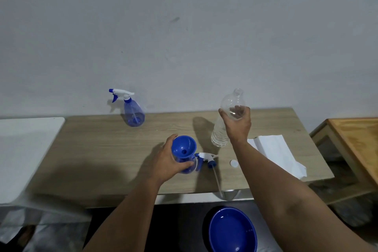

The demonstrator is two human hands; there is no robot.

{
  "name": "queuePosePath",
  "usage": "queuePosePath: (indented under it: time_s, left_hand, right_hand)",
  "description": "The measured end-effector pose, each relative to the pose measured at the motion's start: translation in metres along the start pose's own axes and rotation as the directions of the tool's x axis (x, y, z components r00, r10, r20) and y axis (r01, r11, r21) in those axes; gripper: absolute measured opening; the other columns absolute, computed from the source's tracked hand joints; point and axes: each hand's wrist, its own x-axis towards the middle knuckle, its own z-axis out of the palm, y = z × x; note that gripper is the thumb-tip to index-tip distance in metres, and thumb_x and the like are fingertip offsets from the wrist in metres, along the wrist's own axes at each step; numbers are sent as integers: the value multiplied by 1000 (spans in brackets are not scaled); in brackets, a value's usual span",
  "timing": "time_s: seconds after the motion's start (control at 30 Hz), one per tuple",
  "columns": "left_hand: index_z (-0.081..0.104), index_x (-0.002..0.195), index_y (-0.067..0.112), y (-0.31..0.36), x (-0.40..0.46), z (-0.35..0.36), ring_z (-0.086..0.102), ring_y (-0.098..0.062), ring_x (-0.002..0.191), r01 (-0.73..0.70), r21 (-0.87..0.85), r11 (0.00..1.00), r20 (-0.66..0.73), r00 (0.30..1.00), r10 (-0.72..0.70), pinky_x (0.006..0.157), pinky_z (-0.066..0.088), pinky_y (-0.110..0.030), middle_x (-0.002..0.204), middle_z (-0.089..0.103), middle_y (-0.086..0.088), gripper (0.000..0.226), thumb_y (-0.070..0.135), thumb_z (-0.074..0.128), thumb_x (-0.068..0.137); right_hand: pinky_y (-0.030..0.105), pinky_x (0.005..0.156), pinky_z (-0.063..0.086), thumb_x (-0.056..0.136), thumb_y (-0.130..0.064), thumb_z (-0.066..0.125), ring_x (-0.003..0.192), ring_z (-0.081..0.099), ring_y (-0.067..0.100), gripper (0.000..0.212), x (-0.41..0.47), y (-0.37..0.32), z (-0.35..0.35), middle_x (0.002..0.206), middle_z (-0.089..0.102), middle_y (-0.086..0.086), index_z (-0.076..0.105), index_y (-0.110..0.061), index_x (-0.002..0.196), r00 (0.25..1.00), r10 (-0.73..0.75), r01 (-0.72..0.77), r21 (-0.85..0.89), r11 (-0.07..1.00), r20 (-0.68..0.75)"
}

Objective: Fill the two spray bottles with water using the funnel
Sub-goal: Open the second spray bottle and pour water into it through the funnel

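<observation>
We grip the near spray bottle [187, 164] with our left hand [167, 161], blue funnel [184, 146] seated in its neck. Our right hand [237, 124] grasps the uncapped water bottle [223, 127], upright, above the table [102, 149]. Its trigger head [204, 159] lies beside it; second spray bottle [133, 110] stands far back, capped.
</observation>
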Motion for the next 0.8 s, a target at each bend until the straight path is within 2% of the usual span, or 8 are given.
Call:
queuePosePath:
  time_s: [0.13, 0.3, 0.4, 0.5, 0.6, 0.67, 0.7, 0.8]
  left_hand:
    - [32, 147, 41, -1, -2, 0, 50, -3, 113, -8, -39, 999, 32, 999, 10, 85, 38, -23, 127, 53, 19, 101, 48, 91, 64]
    - [32, 149, 38, -9, -4, -2, 55, -9, 120, 2, -96, 995, 70, 998, 5, 88, 42, -23, 131, 58, 13, 103, 39, 91, 65]
    - [29, 153, 34, -13, -1, -5, 55, -12, 127, 18, -121, 993, 83, 997, -8, 98, 46, -29, 138, 56, 10, 112, 40, 93, 61]
    - [29, 156, 27, -14, 3, -10, 51, -14, 132, 12, -140, 990, 103, 995, 2, 104, 47, -33, 141, 50, 12, 115, 37, 95, 62]
    - [47, 140, 36, -14, 8, -16, 56, -14, 126, 18, -178, 984, 123, 992, 4, 104, 50, -36, 131, 56, 18, 92, 31, 96, 62]
    - [57, 117, 45, -17, 11, -17, 63, -17, 120, -2, -187, 982, 120, 992, 25, 100, 53, -38, 121, 67, 17, 73, 30, 96, 57]
    - [59, 114, 44, -18, 12, -17, 64, -18, 118, -9, -200, 980, 110, 993, 32, 100, 54, -39, 119, 68, 16, 71, 33, 95, 54]
    - [54, 122, 37, -14, 11, -17, 61, -13, 116, -4, -219, 976, 112, 993, 30, 97, 51, -32, 118, 64, 20, 77, 26, 97, 58]
  right_hand:
    - [33, 95, 59, 70, -41, 97, 96, 71, 8, 59, -7, -23, -10, 102, 72, -6, 61, -26, 114, 999, -30, 31, 3, 1000, -22]
    - [26, 84, 56, 72, -45, 94, 93, 74, 14, 60, -11, -60, -30, 97, 76, 5, 60, -34, 120, 990, -99, 97, 23, 995, 99]
    - [38, 88, 61, 73, -38, 95, 94, 77, 24, 57, -14, -79, -39, 94, 77, 14, 62, -32, 120, 970, -104, 88, 83, 993, 222]
    - [53, 94, 62, 73, -33, 93, 98, 78, 37, 57, -20, -93, -49, 104, 76, 25, 62, -25, 121, 928, -69, 22, 133, 991, 367]
    - [60, 97, 59, 81, -22, 90, 98, 77, 42, 54, -30, -100, -54, 112, 76, 24, 60, -19, 125, 876, 5, -58, 96, 994, 481]
    - [57, 94, 60, 78, -23, 90, 91, 76, 35, 59, -39, -100, -54, 111, 77, 24, 58, -19, 129, 825, 48, -80, 32, 996, 563]
    - [54, 91, 61, 75, -26, 90, 88, 75, 32, 64, -43, -98, -54, 110, 77, 23, 58, -21, 131, 797, 70, -82, -8, 997, 600]
    - [45, 79, 59, 75, -26, 90, 87, 74, 32, 68, -54, -89, -55, 106, 79, 21, 56, -23, 134, 711, 151, -94, -120, 988, 686]
